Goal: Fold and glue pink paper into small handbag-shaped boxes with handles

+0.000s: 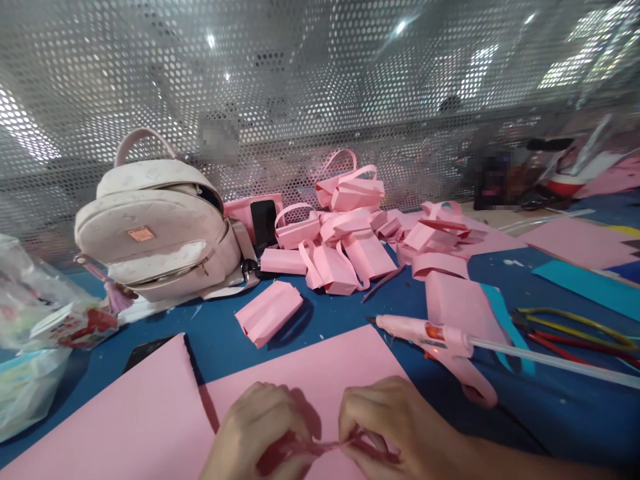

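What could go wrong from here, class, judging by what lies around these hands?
The glue gun lies close to the right hand, its indicator glowing; if hot, it might burn a knuckle. Its nozzle rests by the large pink sheet, so glue could drip there. The thin pink strip pinched between both hands might crease or tear.

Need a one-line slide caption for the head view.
Two hands pinch a pink paper strip near a pink glue gun and piled paper bags.

two hands (265, 427), one backpack (165, 230), one glue gun (447, 341)
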### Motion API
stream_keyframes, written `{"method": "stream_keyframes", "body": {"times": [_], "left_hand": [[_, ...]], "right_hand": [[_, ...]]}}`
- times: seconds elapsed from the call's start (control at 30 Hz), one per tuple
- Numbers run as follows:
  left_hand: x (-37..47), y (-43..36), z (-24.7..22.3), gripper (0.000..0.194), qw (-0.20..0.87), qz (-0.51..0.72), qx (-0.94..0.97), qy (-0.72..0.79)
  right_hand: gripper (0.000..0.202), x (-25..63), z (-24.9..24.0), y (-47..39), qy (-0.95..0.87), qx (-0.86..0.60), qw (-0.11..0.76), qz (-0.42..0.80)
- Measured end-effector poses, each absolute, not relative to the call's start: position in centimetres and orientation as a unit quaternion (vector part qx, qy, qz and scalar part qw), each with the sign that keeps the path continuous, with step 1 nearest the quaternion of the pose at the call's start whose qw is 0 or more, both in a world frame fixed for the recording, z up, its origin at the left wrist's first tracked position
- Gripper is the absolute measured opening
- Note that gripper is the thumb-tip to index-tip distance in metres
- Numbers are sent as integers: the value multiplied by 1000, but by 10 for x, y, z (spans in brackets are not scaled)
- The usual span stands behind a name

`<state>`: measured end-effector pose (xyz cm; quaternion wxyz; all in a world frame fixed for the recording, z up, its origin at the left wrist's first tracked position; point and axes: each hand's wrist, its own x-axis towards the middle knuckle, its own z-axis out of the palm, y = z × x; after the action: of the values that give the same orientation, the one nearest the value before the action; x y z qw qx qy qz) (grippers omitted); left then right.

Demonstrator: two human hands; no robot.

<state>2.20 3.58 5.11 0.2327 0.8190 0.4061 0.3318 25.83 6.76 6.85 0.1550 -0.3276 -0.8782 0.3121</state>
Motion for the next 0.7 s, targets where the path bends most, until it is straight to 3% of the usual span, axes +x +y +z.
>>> {"method": "stream_keyframes", "body": {"times": [0.27,0.7], "left_hand": [[25,32,59,19,354,375,755,404],[28,25,63,14,368,345,739,446]], "right_hand": [[8,256,76,67,-880,-319,133,326],[2,252,72,67,-839,-356,166,376]]}}
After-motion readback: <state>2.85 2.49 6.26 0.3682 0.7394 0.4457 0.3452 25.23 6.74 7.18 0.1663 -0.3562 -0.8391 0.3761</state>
